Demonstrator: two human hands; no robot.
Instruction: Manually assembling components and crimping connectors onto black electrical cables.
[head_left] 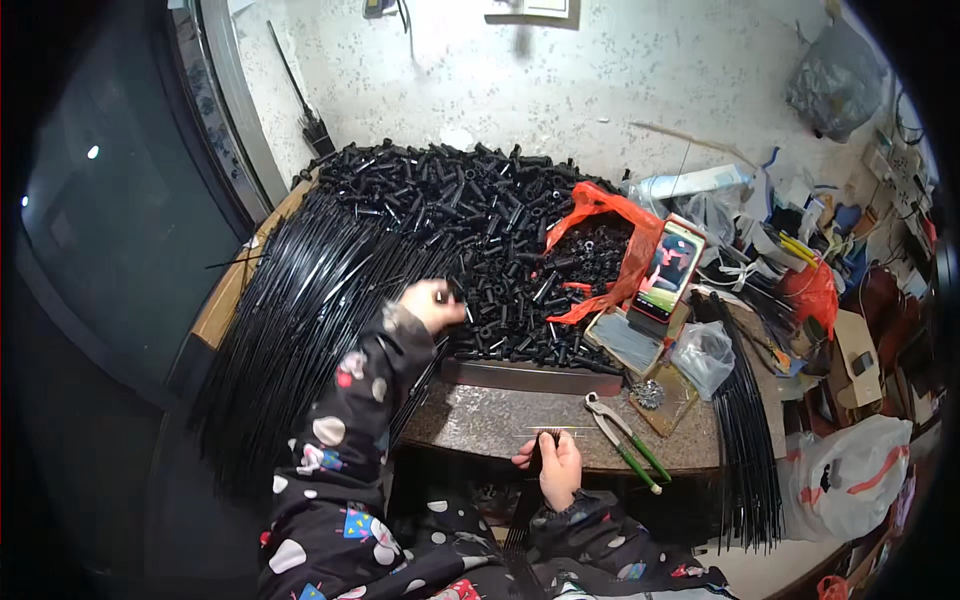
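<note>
- Stone worktop (480,420), heaped with black tubes (480,210), against speckled wall (650,70).
- Left hand (432,303) pinched one tube.
- Right hand (555,465) clenched around black rods (300,300).

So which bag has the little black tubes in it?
The red bag, lying open on the black pile beside the phone. The clear bag and the white bag show no tubes.
</note>
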